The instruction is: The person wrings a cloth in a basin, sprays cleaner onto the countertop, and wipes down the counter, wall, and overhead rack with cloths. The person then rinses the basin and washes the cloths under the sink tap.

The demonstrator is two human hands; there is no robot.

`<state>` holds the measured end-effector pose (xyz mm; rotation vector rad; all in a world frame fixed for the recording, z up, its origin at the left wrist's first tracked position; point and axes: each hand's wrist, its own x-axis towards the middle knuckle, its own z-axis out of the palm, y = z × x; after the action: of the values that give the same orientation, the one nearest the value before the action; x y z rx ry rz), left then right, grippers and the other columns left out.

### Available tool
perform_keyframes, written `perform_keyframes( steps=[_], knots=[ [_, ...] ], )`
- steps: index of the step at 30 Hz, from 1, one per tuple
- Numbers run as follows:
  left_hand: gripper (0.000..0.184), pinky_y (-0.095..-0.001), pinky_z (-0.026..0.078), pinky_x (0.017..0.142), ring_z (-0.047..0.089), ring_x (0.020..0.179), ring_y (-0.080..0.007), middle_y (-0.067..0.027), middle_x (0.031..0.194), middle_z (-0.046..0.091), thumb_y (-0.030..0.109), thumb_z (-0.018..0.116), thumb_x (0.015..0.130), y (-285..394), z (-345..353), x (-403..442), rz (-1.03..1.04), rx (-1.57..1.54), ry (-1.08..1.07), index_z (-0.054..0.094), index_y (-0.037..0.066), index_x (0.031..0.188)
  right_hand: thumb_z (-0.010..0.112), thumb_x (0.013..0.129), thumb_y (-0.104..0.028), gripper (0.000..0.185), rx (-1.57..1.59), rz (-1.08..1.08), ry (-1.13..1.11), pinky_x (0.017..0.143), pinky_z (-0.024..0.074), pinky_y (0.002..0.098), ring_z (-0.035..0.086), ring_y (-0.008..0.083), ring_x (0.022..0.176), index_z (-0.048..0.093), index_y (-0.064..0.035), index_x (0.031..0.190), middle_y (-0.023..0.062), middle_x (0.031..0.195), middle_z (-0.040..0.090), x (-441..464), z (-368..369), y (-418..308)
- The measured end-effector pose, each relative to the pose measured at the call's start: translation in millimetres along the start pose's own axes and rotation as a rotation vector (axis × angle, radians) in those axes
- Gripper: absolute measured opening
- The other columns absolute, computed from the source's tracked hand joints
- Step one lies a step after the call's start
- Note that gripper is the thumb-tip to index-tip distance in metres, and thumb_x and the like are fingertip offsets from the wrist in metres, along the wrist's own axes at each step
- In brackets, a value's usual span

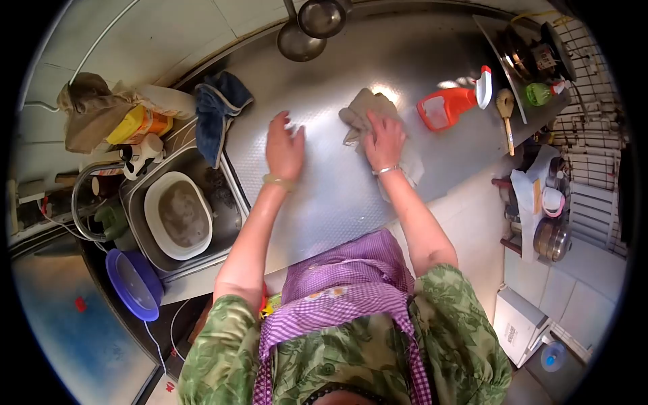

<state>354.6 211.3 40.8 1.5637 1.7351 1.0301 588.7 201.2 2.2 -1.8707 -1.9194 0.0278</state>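
My right hand is on a crumpled grey-beige cleaning cloth on the stainless steel counter, its fingers bent over the cloth's right part. A paler piece of cloth shows beside that wrist. My left hand is over the counter to the left, fingers apart, holding nothing. Whether it touches the metal I cannot tell. To the right of the cloth lies a red spray bottle with a white trigger head. A wooden-handled brush is farther right.
On the left, a white basin of cloudy water sits in the sink, with a blue towel at its corner. A purple basin stands lower left. Two ladles hang at the back. A green spray bottle is far right.
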Motion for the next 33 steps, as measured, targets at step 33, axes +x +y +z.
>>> perform_keyframes(
  steps=[33],
  knots=[
    [0.063,-0.0482,0.033,0.105,0.044,0.125,-0.0413,-0.0236,0.136,0.048,0.020,0.072,0.082,-42.9,-45.5,-8.2,0.217,0.537,0.367,0.046,-0.001,0.135,0.068,0.074,-0.014,0.050,0.346,-0.652,-0.309,0.085,0.0488,0.0405,0.060,0.0283,0.099,0.064,-0.0219,0.124,0.0061,0.108,0.063,-120.6,-35.7,-73.8]
  ],
)
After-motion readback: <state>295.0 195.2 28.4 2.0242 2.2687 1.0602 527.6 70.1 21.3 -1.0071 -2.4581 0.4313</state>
